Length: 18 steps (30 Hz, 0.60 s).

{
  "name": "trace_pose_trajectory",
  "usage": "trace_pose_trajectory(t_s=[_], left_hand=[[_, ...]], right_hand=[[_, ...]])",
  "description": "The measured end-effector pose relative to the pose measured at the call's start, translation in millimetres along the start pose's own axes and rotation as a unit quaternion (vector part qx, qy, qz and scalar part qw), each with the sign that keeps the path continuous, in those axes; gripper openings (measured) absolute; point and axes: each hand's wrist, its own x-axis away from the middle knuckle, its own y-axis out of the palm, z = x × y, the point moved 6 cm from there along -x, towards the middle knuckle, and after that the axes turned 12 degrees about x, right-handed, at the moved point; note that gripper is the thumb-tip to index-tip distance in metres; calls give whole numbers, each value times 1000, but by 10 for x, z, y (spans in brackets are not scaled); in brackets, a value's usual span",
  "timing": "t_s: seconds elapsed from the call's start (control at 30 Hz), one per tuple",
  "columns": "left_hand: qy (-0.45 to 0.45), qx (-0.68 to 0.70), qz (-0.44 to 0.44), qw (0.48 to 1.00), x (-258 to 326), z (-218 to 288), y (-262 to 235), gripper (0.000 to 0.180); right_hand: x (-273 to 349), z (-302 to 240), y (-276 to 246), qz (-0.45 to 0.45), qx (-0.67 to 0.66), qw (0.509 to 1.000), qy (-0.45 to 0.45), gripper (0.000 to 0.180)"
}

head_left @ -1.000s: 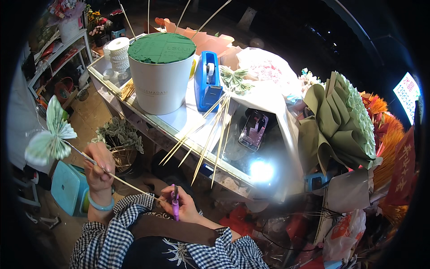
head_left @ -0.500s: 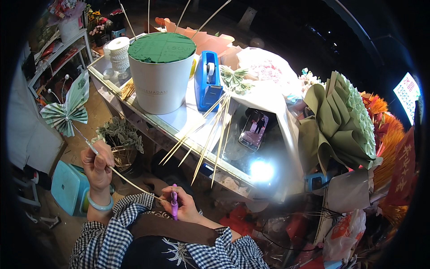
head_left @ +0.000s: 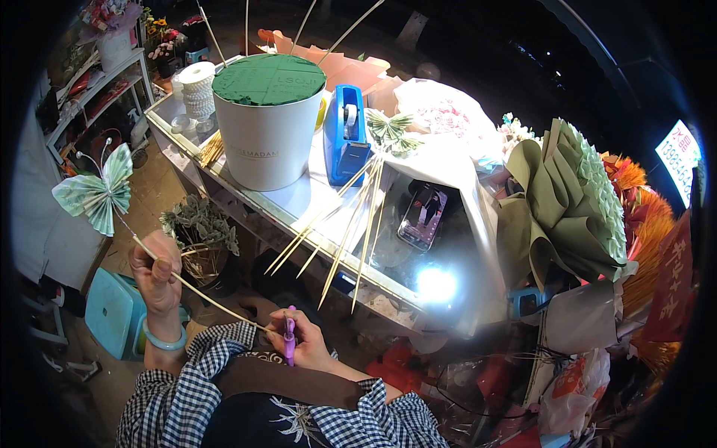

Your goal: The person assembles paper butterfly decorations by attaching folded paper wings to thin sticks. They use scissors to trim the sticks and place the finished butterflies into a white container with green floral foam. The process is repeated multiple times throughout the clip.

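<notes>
My left hand [head_left: 158, 270] pinches a thin wooden stick [head_left: 213, 300] near its upper end. Wired to that end is a pale green pleated paper butterfly [head_left: 98, 191] with beaded antennae, tilted up to the left. My right hand [head_left: 308, 345] is closed around the stick's lower end, in front of my body. In the same hand are purple scissors [head_left: 290, 336]; their blades cannot be made out. More sticks [head_left: 345, 231] lie across the table's front edge, with pleated green paper butterflies [head_left: 394, 134] at their far ends.
On the table stand a white bucket [head_left: 267, 149] filled with green floral foam, a blue tape dispenser [head_left: 346, 138] and a ribbon spool [head_left: 198, 89]. A phone [head_left: 423, 216] lies to the right. Wrapped bouquets [head_left: 556, 201] crowd the right; a potted plant [head_left: 200, 228] and blue stool [head_left: 112, 302] are below left.
The butterfly has swung slightly left and turned, so its wings now spread more fully into view. My left hand has shifted a little left; my right hand stays almost in place.
</notes>
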Motion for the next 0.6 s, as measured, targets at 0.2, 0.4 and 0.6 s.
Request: trace_pose_trajectory(t_s=[0.2,0.4,0.6], left_hand=[[2,17,5,1000,-10,-2,-13,32],[-34,52,27,998,-29,-5,20,32],[-48,148,86,984,-87,-6,-100,31]], right_hand=[[10,17,9,-6,3,1000,18,39],[35,62,16,3,10,999,49,40],[26,66,18,37,-6,998,45,39]])
